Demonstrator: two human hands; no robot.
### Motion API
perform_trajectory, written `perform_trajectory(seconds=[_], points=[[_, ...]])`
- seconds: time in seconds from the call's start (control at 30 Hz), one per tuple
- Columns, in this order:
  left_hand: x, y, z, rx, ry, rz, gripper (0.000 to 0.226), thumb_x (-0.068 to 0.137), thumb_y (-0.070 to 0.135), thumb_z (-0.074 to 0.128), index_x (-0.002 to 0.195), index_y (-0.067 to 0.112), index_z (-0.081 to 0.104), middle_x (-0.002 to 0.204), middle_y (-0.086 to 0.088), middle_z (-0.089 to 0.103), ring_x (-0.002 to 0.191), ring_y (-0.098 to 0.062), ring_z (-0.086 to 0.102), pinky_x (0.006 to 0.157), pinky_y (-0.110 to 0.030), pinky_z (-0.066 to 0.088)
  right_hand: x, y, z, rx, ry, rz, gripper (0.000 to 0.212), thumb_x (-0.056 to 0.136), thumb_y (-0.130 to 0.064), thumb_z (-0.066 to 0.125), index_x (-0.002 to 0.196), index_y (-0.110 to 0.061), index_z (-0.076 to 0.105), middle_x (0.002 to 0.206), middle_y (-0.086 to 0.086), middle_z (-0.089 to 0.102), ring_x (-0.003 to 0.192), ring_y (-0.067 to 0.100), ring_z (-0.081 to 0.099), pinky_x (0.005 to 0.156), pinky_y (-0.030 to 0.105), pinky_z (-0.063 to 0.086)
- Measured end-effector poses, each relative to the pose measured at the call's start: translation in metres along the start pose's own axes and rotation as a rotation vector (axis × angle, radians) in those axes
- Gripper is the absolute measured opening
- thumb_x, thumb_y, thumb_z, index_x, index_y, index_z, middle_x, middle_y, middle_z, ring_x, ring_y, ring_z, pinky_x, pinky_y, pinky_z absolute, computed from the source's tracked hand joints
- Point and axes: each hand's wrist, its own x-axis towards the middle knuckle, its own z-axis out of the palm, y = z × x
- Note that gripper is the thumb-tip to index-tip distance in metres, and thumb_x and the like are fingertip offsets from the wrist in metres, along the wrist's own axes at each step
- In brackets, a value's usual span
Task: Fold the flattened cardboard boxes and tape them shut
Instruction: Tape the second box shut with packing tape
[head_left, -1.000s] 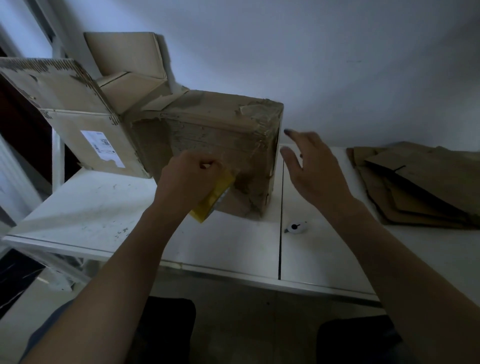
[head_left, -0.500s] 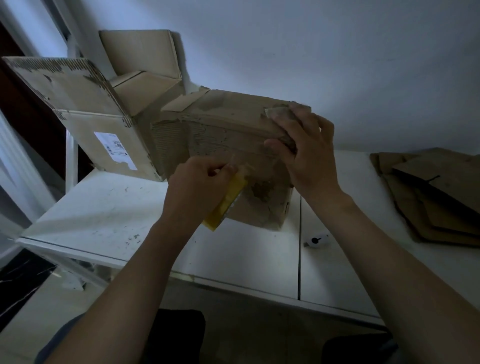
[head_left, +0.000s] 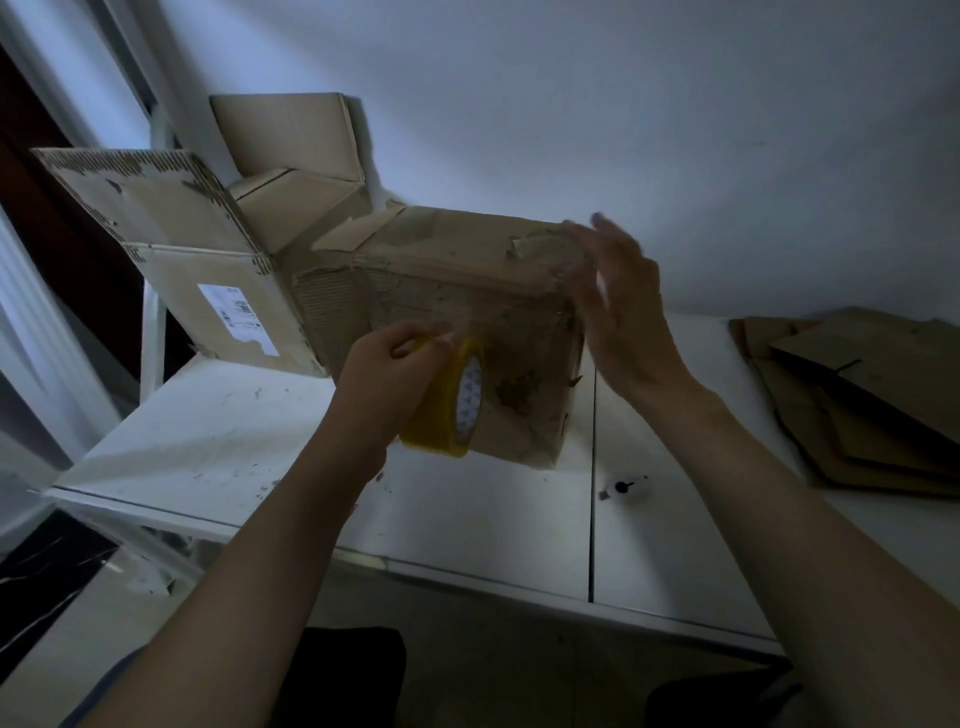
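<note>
Right hand (head_left: 623, 312) lifted off box (head_left: 441, 280) corner, grip apart, left hand (head_left: 389, 374) grip clamps tape roll (head_left: 457, 410) against box

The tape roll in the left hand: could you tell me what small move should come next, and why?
Probably press the right hand onto the top right corner of the box. The left hand grips the tape roll against the front face, while the right hand is open and blurred at that corner, so the box may shift.

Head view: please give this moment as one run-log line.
left hand: grips tape roll at box front | right hand: open by box top-right corner | flattened boxes: stacked right
</note>
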Motion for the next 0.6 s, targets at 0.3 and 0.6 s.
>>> perform_trajectory(seconds=[0.3,0.6], points=[[-0.019,0.004,0.004,-0.168,0.114,0.102,0.051,0.092,0.023,0.069,0.138,0.033,0.049,0.128,0.003,0.044,0.113,-0.025,0.050,0.090,-0.046,0.052,0.001,0.001,-0.005,0.230,-0.086,0.134,0.043,0.096,-0.054,0.056,0.135,-0.036,0.052,0.126,-0.010,0.051,0.117,0.004,0.050,0.097,0.019,0.042],[-0.008,0.011,-0.021,-0.090,0.206,0.097,0.053,0.091,0.033,0.069,0.140,0.028,0.048,0.133,0.002,0.043,0.116,-0.023,0.047,0.084,-0.034,0.044,-0.007,-0.035,0.000,0.241,-0.113,0.150,0.041,0.096,-0.058,0.051,0.132,-0.039,0.054,0.121,0.000,0.059,0.098,0.018,0.066,0.077,0.045,0.061]])
